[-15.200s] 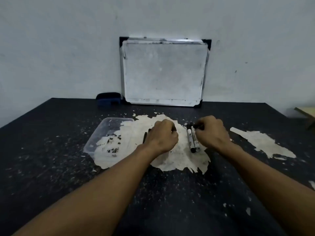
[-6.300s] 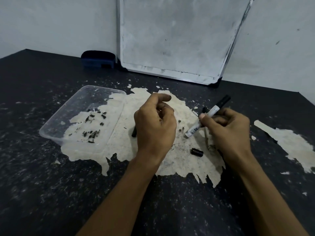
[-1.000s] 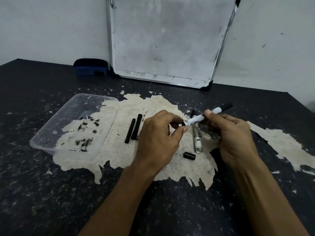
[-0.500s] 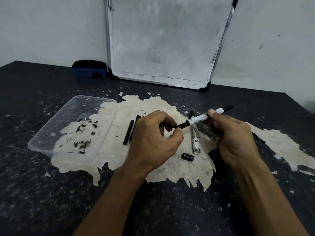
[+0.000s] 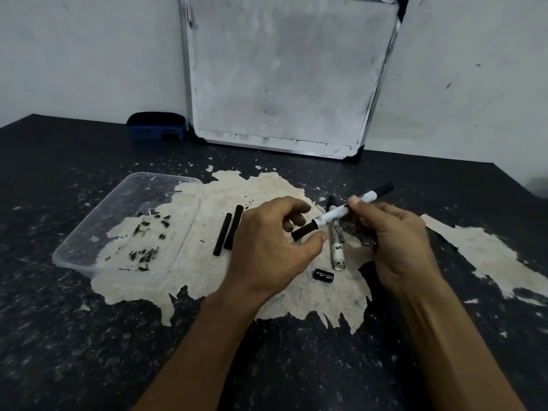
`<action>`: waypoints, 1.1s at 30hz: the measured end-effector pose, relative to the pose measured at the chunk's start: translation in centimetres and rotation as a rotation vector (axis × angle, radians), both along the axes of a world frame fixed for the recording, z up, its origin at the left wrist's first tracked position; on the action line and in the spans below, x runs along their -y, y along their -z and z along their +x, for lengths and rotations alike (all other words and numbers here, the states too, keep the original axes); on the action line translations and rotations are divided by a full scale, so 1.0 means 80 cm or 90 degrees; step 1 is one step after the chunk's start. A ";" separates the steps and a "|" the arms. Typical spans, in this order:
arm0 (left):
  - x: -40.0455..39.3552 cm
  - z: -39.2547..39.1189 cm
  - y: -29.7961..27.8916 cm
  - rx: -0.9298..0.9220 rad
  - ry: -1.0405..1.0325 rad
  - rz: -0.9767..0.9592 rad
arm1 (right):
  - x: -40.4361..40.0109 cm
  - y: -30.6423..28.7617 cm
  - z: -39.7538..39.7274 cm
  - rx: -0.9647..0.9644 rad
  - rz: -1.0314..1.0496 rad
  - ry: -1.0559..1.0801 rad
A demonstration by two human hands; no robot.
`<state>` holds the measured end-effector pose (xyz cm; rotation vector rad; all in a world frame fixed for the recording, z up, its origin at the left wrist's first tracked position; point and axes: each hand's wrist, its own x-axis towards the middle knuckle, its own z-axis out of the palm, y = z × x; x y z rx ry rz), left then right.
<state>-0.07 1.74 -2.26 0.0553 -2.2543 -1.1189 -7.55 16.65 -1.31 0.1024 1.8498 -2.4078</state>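
Note:
My right hand [image 5: 394,235] grips a white marker [image 5: 335,216] held above the table. A black stick [image 5: 303,231] pokes out of the marker's near end, and its black cap points far right. My left hand [image 5: 272,247] hovers just left of that black stick with fingers loosely curled, holding nothing. Beneath the hands lie other white marker bodies [image 5: 336,250] and a small black cap [image 5: 323,275]. Two black sticks [image 5: 228,229] lie side by side to the left of my left hand.
A clear plastic tray [image 5: 89,253] with dark scraps stands at the left on the worn black table [image 5: 89,351]. A whiteboard [image 5: 281,69] leans on the wall behind, with a blue eraser [image 5: 155,129] beside it.
My left hand has let go of the black stick at the marker's end and opened. More of the stick shows than half a second ago. The right hand keeps holding the marker.

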 end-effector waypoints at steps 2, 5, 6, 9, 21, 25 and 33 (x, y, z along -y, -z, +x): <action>-0.002 0.000 -0.001 -0.017 -0.005 -0.012 | 0.001 0.001 0.001 -0.015 0.014 -0.002; 0.001 0.003 -0.003 -0.032 -0.004 -0.017 | 0.002 0.001 0.001 -0.017 0.013 0.004; 0.003 0.005 -0.004 -0.028 -0.005 -0.017 | 0.001 0.001 0.000 -0.012 0.008 0.011; 0.011 0.016 -0.011 -0.010 -0.016 -0.016 | -0.001 -0.001 0.001 -0.012 0.005 0.024; 0.103 0.115 -0.059 0.015 -0.294 -0.030 | 0.019 -0.005 0.031 -0.095 0.016 -0.065; 0.144 0.115 -0.049 0.091 -0.468 -0.066 | 0.058 -0.013 0.051 -0.151 0.069 -0.148; 0.153 0.076 -0.026 0.319 -0.441 -0.211 | 0.091 -0.015 0.051 -0.158 0.083 -0.182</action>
